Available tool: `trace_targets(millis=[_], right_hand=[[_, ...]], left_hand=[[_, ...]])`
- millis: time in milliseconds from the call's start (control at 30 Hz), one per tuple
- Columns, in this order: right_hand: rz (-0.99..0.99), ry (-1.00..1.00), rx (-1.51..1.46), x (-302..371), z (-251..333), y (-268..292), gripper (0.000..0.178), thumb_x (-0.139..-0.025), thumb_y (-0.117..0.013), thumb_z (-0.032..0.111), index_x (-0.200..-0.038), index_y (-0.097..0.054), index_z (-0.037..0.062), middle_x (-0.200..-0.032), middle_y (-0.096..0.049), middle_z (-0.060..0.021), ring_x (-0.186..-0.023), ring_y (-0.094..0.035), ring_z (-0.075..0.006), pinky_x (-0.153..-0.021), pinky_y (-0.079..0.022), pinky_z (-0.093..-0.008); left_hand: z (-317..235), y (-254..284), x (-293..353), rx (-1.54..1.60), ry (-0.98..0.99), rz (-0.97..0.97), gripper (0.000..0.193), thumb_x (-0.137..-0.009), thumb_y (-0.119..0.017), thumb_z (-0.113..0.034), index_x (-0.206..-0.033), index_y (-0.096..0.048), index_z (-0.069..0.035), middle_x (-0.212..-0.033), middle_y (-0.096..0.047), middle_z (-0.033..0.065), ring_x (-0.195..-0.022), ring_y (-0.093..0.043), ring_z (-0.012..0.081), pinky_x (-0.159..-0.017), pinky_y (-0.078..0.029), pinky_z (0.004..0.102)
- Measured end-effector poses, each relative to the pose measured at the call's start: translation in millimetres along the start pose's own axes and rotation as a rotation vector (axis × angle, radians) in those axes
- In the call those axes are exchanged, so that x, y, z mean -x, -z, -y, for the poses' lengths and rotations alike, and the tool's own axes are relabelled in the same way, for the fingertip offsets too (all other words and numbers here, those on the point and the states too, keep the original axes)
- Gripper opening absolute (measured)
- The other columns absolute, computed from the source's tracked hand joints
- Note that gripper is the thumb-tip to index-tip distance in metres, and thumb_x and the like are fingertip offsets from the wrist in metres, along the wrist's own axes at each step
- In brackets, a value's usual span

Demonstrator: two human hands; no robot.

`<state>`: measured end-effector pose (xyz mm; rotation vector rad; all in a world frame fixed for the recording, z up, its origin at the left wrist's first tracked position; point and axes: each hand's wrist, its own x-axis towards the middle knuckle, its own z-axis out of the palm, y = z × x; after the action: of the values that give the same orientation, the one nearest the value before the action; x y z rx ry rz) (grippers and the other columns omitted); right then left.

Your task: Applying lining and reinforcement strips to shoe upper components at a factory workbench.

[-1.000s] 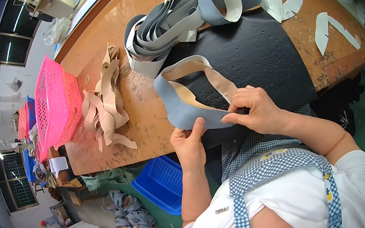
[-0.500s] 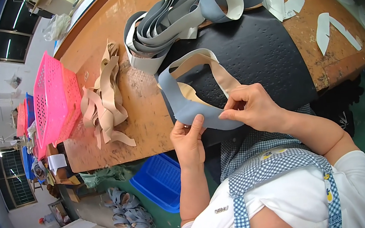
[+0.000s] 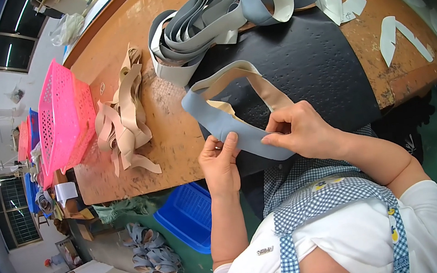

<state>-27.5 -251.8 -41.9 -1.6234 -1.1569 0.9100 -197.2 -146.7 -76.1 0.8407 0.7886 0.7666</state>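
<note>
Above the near edge of the black mat (image 3: 303, 63), both my hands grip a loop-shaped piece (image 3: 210, 114), light blue outside and beige inside, like a shoe upper part. My left hand (image 3: 219, 161) pinches its near side, thumb on the blue face and fingers behind. My right hand (image 3: 299, 133) pinches the same near side farther right, between thumb and fingers. The loop's far side arches over the mat. A pale yellow patch (image 3: 223, 107) shows inside the loop; I cannot tell whether it is attached.
A pile of grey-blue looped strips (image 3: 202, 21) lies at the back of the wooden table (image 3: 174, 142). Beige strips (image 3: 129, 115) are heaped at left, beside a pink basket (image 3: 68, 118). White pattern pieces (image 3: 389, 40) lie at right. A blue basket (image 3: 188, 219) and bundled strips (image 3: 154, 254) stand below the table.
My left hand has shifted slightly left along the loop's near edge. The loop's left side has swung outward and tilted, showing more of its blue face. My right hand has barely moved.
</note>
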Motion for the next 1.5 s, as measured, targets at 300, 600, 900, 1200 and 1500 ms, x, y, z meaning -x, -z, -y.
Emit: trace_targets(millis=[300, 600, 900, 1200, 1500], right_hand=[[0.082, -0.066, -0.058, -7, 5, 4, 0.013, -0.08, -0.072, 0.009, -0.085, -0.069, -0.0027, -0.073, -0.068, -0.0082, -0.066, -0.063, -0.0109, -0.063, -0.051, -0.027], [0.114, -0.111, -0.026, -13, 6, -3, 0.017, -0.078, -0.071, 0.008, -0.091, -0.07, -0.003, -0.071, -0.067, -0.0097, -0.065, -0.063, -0.014, -0.064, -0.051, -0.0292], [0.094, -0.055, 0.034, -11, 4, -5, 0.017, -0.078, -0.072, 0.006, -0.093, -0.07, -0.0013, -0.07, -0.065, -0.0054, -0.063, -0.06, -0.0097, -0.062, -0.049, -0.0258], [0.026, -0.084, -0.102, -15, 5, -7, 0.014, -0.08, -0.073, 0.01, -0.085, -0.069, -0.0015, -0.071, -0.066, -0.0061, -0.067, -0.063, -0.0116, -0.065, -0.051, -0.026], [0.023, -0.073, -0.079, -11, -3, -2, 0.012, -0.077, -0.074, 0.007, -0.077, -0.066, -0.0011, -0.069, -0.065, -0.0051, -0.063, -0.061, -0.008, -0.058, -0.049, -0.0235]], left_hand=[[9, -1, 2, -0.06, -0.003, -0.012, 0.013, -0.084, -0.071, 0.0, -0.096, -0.067, 0.001, -0.089, -0.068, 0.0053, -0.081, -0.064, 0.0122, -0.077, -0.053, 0.0274], [4, 2, 1, -0.025, 0.076, 0.008, 0.008, -0.088, -0.067, -0.003, -0.094, -0.063, -0.001, -0.09, -0.067, 0.0063, -0.08, -0.065, 0.0134, -0.074, -0.056, 0.0286], [9, 2, 1, 0.005, 0.069, 0.0, 0.008, -0.089, -0.066, -0.004, -0.094, -0.063, 0.001, -0.09, -0.068, 0.008, -0.08, -0.065, 0.0136, -0.076, -0.055, 0.0289], [22, -4, 11, 0.017, -0.011, 0.0, 0.009, -0.088, -0.066, -0.001, -0.096, -0.063, 0.001, -0.094, -0.068, 0.0077, -0.082, -0.063, 0.0114, -0.077, -0.052, 0.0258], [23, -3, 15, 0.006, 0.017, 0.012, 0.011, -0.087, -0.068, -0.002, -0.095, -0.061, -0.002, -0.09, -0.067, 0.005, -0.08, -0.063, 0.0101, -0.072, -0.052, 0.0222]])
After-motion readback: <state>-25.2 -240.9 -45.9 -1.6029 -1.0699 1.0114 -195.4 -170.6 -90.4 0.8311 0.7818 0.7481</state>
